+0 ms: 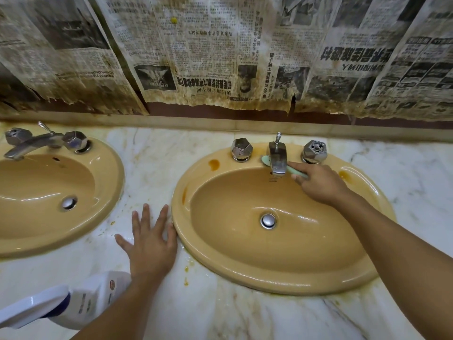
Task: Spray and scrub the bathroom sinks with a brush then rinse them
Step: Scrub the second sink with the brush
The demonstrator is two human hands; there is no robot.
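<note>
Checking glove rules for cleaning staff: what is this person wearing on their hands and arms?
Nothing protective. The left hand and right hand are bare, with no gloves, rings or watch showing. Both forearms are uncovered up to the frame's edge, and no sleeve, bracelet or marking is visible.

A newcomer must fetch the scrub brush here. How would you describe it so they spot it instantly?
Of the two mustard sinks in the marble counter, go to the right sink. The right hand holds the brush behind its chrome spout. It is the only pale green thing among the metal fittings.
</note>
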